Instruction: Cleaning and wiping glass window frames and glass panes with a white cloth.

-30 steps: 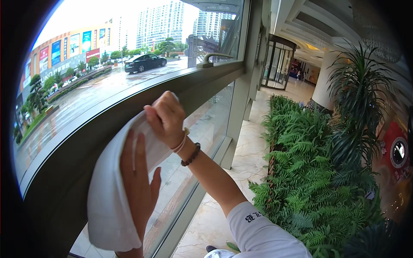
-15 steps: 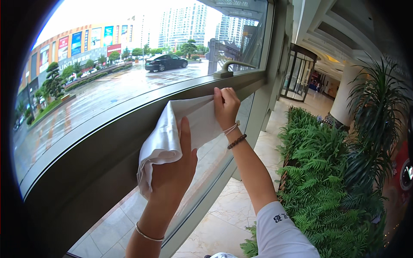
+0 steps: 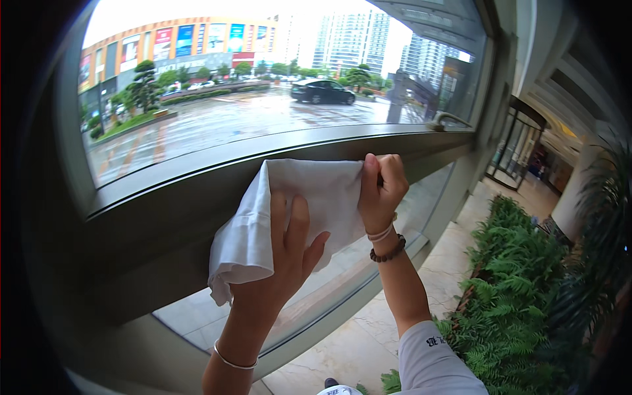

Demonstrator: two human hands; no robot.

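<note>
A white cloth [image 3: 322,191] hangs in front of the dark metal crossbar [image 3: 164,227] of a window frame. My right hand [image 3: 385,191] is closed on the cloth's upper right corner, thumb up against the bent fingers. Lower and to the left, my left hand [image 3: 273,276] lies against the cloth with fingers stretched out and thumb apart. Part of the cloth folds over the left side of that hand and hangs down beside the wrist, hiding some of its fingers.
A window handle [image 3: 451,120] sticks out on the frame above and right of my right hand. Green ferns [image 3: 520,296] grow to the right along the pale stone floor [image 3: 454,253]. A revolving door [image 3: 517,141] stands beyond them. Outside the glass is a dark car [image 3: 322,91].
The view has turned left, so the window and ferns sit farther right. Between my hands the cloth is spread wider, and my left fingers and thumb show more spread.
</note>
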